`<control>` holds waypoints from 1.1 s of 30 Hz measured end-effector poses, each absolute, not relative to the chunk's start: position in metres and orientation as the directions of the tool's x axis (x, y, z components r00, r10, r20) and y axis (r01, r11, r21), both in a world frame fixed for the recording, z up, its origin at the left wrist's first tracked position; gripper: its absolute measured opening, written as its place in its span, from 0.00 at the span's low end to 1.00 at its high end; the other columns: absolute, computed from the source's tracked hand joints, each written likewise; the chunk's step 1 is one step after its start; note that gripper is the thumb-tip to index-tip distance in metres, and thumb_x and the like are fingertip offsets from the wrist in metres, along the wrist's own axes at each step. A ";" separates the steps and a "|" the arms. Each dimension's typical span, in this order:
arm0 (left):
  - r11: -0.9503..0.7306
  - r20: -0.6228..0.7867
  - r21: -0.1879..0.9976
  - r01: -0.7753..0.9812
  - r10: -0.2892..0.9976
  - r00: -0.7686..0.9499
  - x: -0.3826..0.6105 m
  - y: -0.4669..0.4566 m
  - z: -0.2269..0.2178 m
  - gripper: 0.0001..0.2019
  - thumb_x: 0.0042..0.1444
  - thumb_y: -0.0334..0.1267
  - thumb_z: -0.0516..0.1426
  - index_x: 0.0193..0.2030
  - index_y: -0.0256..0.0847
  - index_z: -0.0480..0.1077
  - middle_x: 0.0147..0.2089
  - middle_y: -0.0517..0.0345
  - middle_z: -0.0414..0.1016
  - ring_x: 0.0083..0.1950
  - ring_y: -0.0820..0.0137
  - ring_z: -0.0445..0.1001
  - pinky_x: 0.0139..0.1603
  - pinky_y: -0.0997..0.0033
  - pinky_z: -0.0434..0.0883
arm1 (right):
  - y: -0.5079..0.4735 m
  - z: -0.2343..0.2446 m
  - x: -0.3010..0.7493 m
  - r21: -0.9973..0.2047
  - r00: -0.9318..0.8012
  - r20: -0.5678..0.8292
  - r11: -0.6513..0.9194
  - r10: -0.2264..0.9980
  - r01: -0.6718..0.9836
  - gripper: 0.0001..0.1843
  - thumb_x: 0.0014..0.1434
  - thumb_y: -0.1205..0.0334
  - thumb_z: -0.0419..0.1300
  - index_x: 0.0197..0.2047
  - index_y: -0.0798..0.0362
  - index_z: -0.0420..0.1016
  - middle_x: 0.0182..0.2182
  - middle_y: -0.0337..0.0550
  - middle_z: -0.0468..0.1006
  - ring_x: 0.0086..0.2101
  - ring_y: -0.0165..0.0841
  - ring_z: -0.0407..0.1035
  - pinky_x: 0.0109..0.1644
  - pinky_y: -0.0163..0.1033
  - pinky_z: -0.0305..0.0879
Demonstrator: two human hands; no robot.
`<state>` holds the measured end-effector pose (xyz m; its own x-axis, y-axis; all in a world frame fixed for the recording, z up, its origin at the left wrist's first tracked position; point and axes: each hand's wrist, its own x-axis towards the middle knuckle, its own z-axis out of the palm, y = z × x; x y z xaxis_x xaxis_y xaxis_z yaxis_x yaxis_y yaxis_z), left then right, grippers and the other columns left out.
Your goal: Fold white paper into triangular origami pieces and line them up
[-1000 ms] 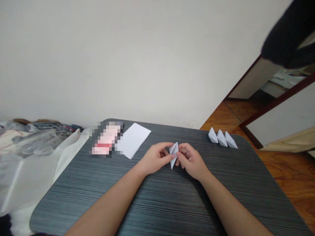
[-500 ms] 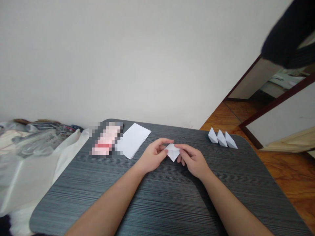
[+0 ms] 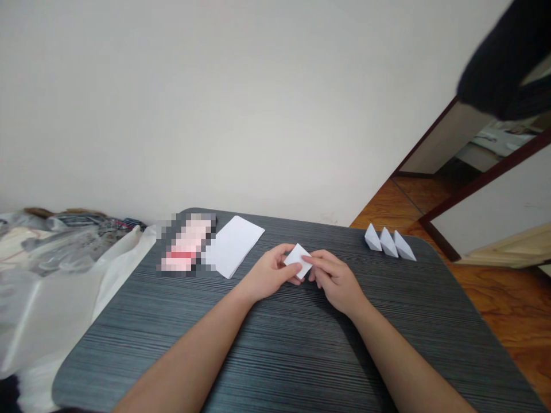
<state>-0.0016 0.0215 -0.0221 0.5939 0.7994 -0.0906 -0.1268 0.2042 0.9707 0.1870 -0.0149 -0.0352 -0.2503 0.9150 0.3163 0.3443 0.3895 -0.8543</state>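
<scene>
A small folded white paper (image 3: 298,256), now a flat diamond, is held just above the middle of the dark table. My left hand (image 3: 274,269) pinches it, thumb on the top face and fingers underneath. From the other side, my right hand (image 3: 336,278) grips its right corner with thumb and fingertips. The underside of the paper is hidden by my fingers. To the right stand three folded white paper boats (image 3: 388,243) in a row. A stack of white paper sheets (image 3: 236,244) lies left of my hands.
The dark wood-grain table (image 3: 275,367) stands against a pale wall (image 3: 267,115). A pixelated pink and red item (image 3: 183,244) lies at its far left. Plastic-wrapped bundles (image 3: 55,275) sit beyond the left edge. Wooden floor (image 3: 508,292) shows at right, and a dark blurred shape (image 3: 495,69) hangs upper right.
The folded paper went from showing a flap with a downward point to a flat, smooth diamond. My left thumb has moved onto its face, and the right fingers shifted to its right corner.
</scene>
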 end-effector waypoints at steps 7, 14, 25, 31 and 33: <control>0.141 -0.070 0.987 -0.075 0.806 0.588 -0.003 0.023 -0.024 0.15 0.54 0.36 0.57 0.48 0.35 0.64 0.37 0.52 0.74 0.35 0.68 0.75 0.37 0.64 0.74 | -0.015 -0.038 0.183 -0.929 -0.134 0.208 0.239 0.969 0.283 0.18 0.61 0.64 0.51 0.55 0.52 0.64 0.32 0.43 0.74 0.26 0.30 0.68 0.31 0.37 0.65; 0.159 -0.090 0.985 -0.067 0.805 0.586 -0.002 0.024 -0.025 0.12 0.54 0.35 0.57 0.44 0.34 0.65 0.36 0.52 0.73 0.34 0.70 0.75 0.36 0.67 0.74 | -0.015 -0.032 0.185 -0.919 -0.057 0.142 0.153 0.988 0.364 0.15 0.63 0.57 0.48 0.44 0.55 0.72 0.18 0.38 0.71 0.22 0.31 0.65 0.27 0.35 0.61; 0.144 -0.122 0.990 0.006 0.812 0.570 -0.001 0.023 -0.017 0.08 0.52 0.34 0.57 0.39 0.33 0.68 0.33 0.54 0.74 0.30 0.73 0.74 0.34 0.73 0.71 | -0.013 -0.028 0.186 -0.834 -0.101 0.179 0.206 0.979 0.512 0.14 0.62 0.61 0.51 0.27 0.53 0.71 0.19 0.37 0.70 0.24 0.30 0.65 0.31 0.35 0.58; 0.161 -0.144 0.987 0.020 0.814 0.562 -0.002 0.023 -0.018 0.09 0.53 0.36 0.57 0.39 0.33 0.70 0.30 0.54 0.75 0.30 0.72 0.74 0.34 0.73 0.71 | -0.014 -0.030 0.187 -0.862 -0.091 0.141 0.168 0.986 0.479 0.14 0.62 0.60 0.51 0.27 0.53 0.69 0.19 0.37 0.70 0.22 0.29 0.64 0.30 0.34 0.58; 0.151 -0.144 0.988 0.034 0.819 0.555 -0.002 0.023 -0.018 0.09 0.52 0.37 0.57 0.38 0.34 0.70 0.30 0.54 0.75 0.29 0.72 0.75 0.34 0.73 0.71 | -0.014 -0.029 0.187 -0.868 -0.095 0.126 0.156 0.987 0.471 0.15 0.63 0.59 0.50 0.26 0.53 0.69 0.18 0.36 0.70 0.22 0.29 0.64 0.30 0.34 0.59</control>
